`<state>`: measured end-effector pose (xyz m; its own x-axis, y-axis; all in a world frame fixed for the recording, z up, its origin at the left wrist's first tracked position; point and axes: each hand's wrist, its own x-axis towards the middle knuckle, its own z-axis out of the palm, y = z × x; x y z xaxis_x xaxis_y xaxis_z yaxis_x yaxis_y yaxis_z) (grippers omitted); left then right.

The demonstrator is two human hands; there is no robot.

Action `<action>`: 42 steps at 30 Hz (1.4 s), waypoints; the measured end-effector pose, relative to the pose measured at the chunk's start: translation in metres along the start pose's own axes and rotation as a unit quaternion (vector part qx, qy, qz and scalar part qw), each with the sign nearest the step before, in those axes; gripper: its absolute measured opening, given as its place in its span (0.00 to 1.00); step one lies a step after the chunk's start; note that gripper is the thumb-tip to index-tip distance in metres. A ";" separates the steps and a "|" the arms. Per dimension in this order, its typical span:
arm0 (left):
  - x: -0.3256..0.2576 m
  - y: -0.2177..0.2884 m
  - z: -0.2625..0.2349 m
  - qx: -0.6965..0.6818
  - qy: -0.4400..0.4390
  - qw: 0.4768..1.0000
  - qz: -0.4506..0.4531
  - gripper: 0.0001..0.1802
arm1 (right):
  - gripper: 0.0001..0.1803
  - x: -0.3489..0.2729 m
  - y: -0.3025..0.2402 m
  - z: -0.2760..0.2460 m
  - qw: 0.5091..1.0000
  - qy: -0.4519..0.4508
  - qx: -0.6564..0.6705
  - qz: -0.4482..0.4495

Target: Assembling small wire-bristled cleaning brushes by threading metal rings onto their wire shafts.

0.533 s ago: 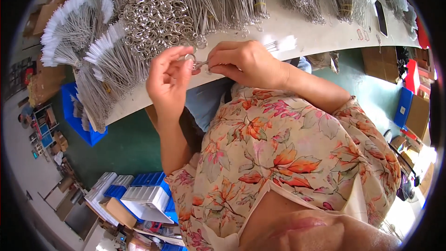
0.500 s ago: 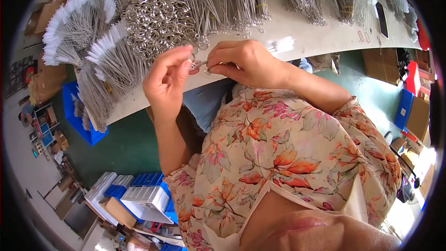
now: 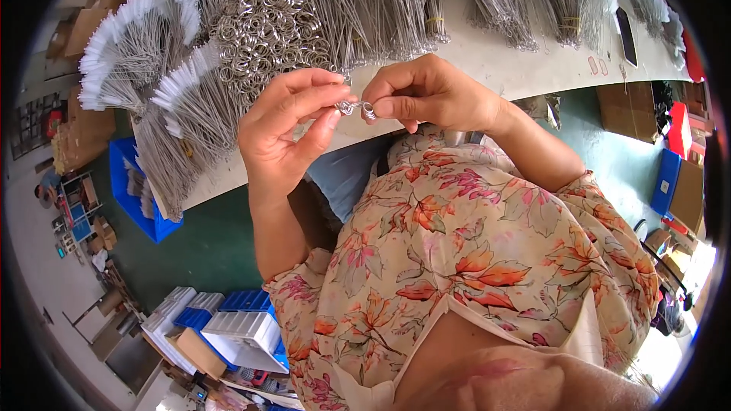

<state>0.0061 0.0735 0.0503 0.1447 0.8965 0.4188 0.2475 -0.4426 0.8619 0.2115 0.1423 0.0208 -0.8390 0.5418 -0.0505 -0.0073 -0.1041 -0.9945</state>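
Note:
In front of my chest, at the table's near edge, my two hands meet fingertip to fingertip. My left hand (image 3: 285, 125) is closed in a pinch on small shiny metal rings (image 3: 346, 108). Thumb and forefinger of my right hand (image 3: 434, 95) pinch more metal rings (image 3: 368, 111), with a thin piece of metal between the two groups. Just beyond my left hand lies a large heap of loose metal rings (image 3: 266, 34). Bunches of small brushes (image 3: 186, 87) with white bristles and twisted wire stems are left of it.
More wire-stemmed brush bunches (image 3: 571, 7) line the far side of the pale table (image 3: 525, 72). A dark phone-like slab (image 3: 626, 36) lies at the right. A blue bin (image 3: 129, 190) stands below the left edge; stacked plastic crates (image 3: 236, 327) sit on the green floor.
My right hand has turned and shifted slightly right, and rings now show at its fingertips. White brush heads that showed beyond it are out of sight. My left fingers reach further right.

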 end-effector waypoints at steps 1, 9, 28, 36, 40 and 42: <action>0.000 0.001 0.000 -0.001 0.001 1.000 -0.002 0.12 | 0.10 0.000 0.000 0.000 1.000 -0.003 0.002 -0.004; 0.005 0.011 0.020 0.045 0.129 0.987 0.083 0.17 | 0.09 0.000 -0.030 0.005 0.987 0.087 0.067 -0.114; 0.019 0.017 0.002 0.085 0.103 0.977 0.169 0.16 | 0.08 0.017 -0.055 0.007 0.991 0.047 0.020 -0.121; 0.029 0.026 -0.005 0.153 0.046 0.986 0.039 0.07 | 0.08 0.019 -0.049 0.004 0.986 0.096 0.008 -0.134; 0.019 0.016 -0.005 -0.246 0.088 0.955 -0.142 0.07 | 0.08 0.019 -0.045 0.004 0.992 0.066 0.043 -0.099; 0.023 0.021 -0.002 -0.249 0.095 0.951 -0.159 0.08 | 0.08 0.020 -0.043 0.004 0.991 0.075 0.049 -0.102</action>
<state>0.0128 0.0844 0.0785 -0.0495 0.9917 0.1183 -0.2405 -0.1268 0.9623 0.1927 0.1545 0.0633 -0.7237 0.6775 0.1311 -0.2275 -0.0548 -0.9722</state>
